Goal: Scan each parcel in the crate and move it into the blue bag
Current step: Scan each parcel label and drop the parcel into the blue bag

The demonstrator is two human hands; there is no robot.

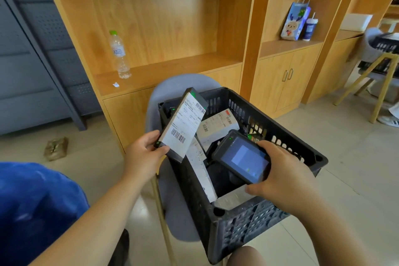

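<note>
Water btl [119,55] on shelf [151,73]; gift bag [294,21], cup [310,29].

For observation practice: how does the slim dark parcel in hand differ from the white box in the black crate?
The slim dark parcel is held tilted above the black crate by the left hand; the white box lies inside. The parcel's sides are dark, the box's white. Both carry barcodes.

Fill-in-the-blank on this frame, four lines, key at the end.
1. The left hand holds a ____ by its lower end.
2. The right hand grips a ____ with a lit screen.
3. The crate sits on a grey ____.
4. The bottle on the shelf has a ____ cap.
Missing: parcel; scanner; chair; green.
</note>
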